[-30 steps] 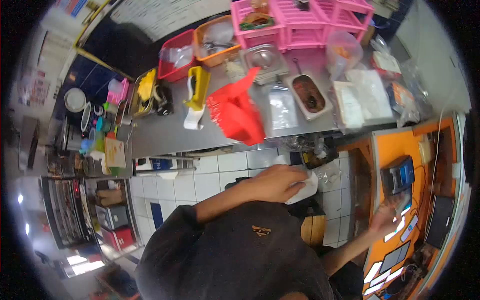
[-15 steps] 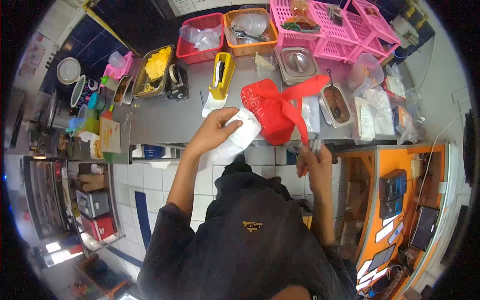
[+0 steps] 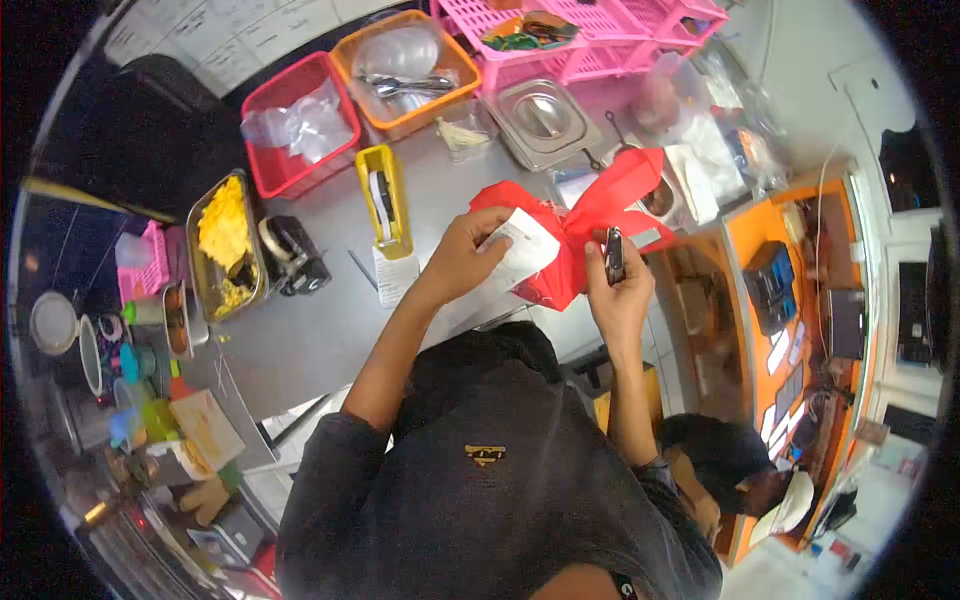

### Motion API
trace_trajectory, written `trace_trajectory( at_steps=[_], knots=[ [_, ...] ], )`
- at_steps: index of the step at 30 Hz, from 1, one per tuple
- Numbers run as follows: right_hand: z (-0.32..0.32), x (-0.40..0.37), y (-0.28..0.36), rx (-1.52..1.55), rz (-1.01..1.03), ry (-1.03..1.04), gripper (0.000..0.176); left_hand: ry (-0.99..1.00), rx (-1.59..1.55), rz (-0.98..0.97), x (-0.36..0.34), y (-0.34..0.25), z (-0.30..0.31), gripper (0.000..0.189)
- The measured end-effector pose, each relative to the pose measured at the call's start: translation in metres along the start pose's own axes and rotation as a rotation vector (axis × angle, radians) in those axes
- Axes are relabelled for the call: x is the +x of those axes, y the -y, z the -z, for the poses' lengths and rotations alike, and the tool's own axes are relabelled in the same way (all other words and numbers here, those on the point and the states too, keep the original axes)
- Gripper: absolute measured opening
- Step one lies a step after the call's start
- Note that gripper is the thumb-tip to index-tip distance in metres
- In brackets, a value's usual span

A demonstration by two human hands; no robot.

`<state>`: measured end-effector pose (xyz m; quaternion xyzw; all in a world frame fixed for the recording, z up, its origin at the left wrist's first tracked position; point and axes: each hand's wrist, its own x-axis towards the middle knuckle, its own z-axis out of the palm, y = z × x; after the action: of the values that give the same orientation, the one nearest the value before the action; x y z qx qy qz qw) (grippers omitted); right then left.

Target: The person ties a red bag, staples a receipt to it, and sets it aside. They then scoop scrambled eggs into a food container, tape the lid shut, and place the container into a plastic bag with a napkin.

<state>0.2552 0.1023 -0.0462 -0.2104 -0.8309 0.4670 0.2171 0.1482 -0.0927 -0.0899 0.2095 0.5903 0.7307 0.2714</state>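
Head view, looking down on a steel tabletop point(image 3: 330, 330).

Left hand point(image 3: 468, 252): grip closed, thumb and fingers pinching a white slip point(image 3: 525, 243) and holding it flat against the near face of the red bag point(image 3: 560, 280). The bag sits at the tabletop's near edge with its handles knotted and sticking up to the right.

Right hand point(image 3: 622, 298): grip clamped on a small dark tool, probably a stapler point(image 3: 614, 256), though it is too small to be sure. It is held upright just beside the bag, at the right end of the slip. Whether its mouth already sits over paper and plastic I cannot tell.

Around: a yellow dispenser point(image 3: 384, 200) behind the left hand, with a strip of paper hanging from it. A black tape holder point(image 3: 295, 258) and a tray point(image 3: 205, 300) of yellow food are further left. A red basket point(image 3: 295, 120), an orange basket point(image 3: 405, 65) and a lidded pan point(image 3: 540, 110) stand along the back. Another person point(image 3: 740, 470) is low at the right, away from the bag.

Judgement: the step in hand is fixing the slip to the bag; slip placed, fastening not yet seen done. The next move calls for the tool's mouth over both the slip's edge and a fold of plastic. The left hand should keep the paper taut and its fingertips clear of the bite.
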Motion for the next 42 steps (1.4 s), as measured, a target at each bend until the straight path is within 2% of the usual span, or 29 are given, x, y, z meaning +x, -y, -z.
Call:
trace_trajectory(
  at_steps=[4, 7, 8, 9, 11, 13, 15, 17, 20, 22, 24, 27, 30, 33, 35, 36, 38, 40, 42],
  knots=[
    [-0.004, -0.005, -0.006, 0.045, -0.09, -0.023, 0.016, 0.071, 0.211, -0.008, 0.014, 0.019, 0.007, 0.029],
    [-0.002, -0.014, 0.006, 0.016, -0.161, 0.011, 0.016, 0.067, 0.238, -0.024, 0.015, 0.028, 0.002, 0.029],
    [-0.005, -0.016, 0.016, -0.013, -0.149, -0.013, 0.018, -0.016, 0.366, -0.041, 0.013, 0.028, 0.0, 0.028],
    [-0.006, -0.017, 0.025, -0.017, -0.156, -0.024, 0.018, -0.003, 0.362, -0.039, 0.013, 0.025, -0.001, 0.028],
    [-0.01, -0.018, 0.036, -0.224, -0.018, -0.011, 0.016, -0.072, 0.473, -0.084, 0.012, 0.018, -0.002, 0.027],
    [-0.018, -0.014, 0.037, -0.271, 0.018, -0.027, 0.018, -0.06, 0.435, -0.103, 0.012, 0.01, -0.006, 0.027],
    [-0.021, -0.011, 0.044, -0.367, -0.067, 0.082, 0.023, -0.055, 0.4, -0.122, 0.013, 0.012, -0.011, 0.027],
    [-0.025, -0.009, 0.038, -0.401, -0.063, 0.083, 0.027, -0.114, 0.473, -0.187, 0.016, 0.019, -0.014, 0.025],
    [-0.028, -0.005, 0.035, -0.428, -0.083, 0.07, 0.027, -0.097, 0.529, -0.097, 0.022, 0.01, -0.012, 0.02],
    [-0.029, -0.006, 0.035, -0.463, -0.11, 0.101, 0.028, -0.097, 0.566, -0.144, 0.024, 0.011, -0.009, 0.018],
    [-0.029, -0.007, 0.039, -0.467, -0.1, 0.091, 0.027, -0.098, 0.602, -0.194, 0.027, 0.01, -0.005, 0.016],
    [-0.034, -0.012, 0.056, -0.432, -0.126, 0.06, 0.028, -0.065, 0.459, -0.122, 0.034, 0.006, 0.004, 0.018],
    [-0.041, -0.011, 0.051, -0.381, -0.183, 0.026, 0.03, -0.047, 0.489, -0.193, 0.047, 0.002, 0.01, 0.019],
    [-0.046, -0.008, 0.05, -0.351, -0.201, -0.018, 0.029, 0.051, 0.524, -0.283, 0.067, 0.005, 0.022, 0.018],
    [-0.048, -0.01, 0.051, -0.335, -0.202, -0.047, 0.028, 0.12, 0.652, -0.2, 0.079, 0.018, 0.032, 0.018],
    [-0.048, -0.012, 0.05, -0.358, -0.203, -0.06, 0.026, 0.165, 0.569, -0.062, 0.083, 0.02, 0.033, 0.019],
    [-0.049, -0.012, 0.038, -0.38, -0.205, -0.089, 0.024, 0.156, 0.615, -0.098, 0.082, 0.022, 0.031, 0.019],
    [-0.042, -0.013, 0.011, -0.36, -0.025, -0.153, 0.021, 0.148, 0.65, -0.124, 0.072, 0.022, 0.021, 0.02],
    [-0.031, -0.009, 0.002, -0.376, 0.027, -0.142, 0.021, 0.161, 0.859, -0.153, 0.064, 0.026, 0.009, 0.017]
  ],
)
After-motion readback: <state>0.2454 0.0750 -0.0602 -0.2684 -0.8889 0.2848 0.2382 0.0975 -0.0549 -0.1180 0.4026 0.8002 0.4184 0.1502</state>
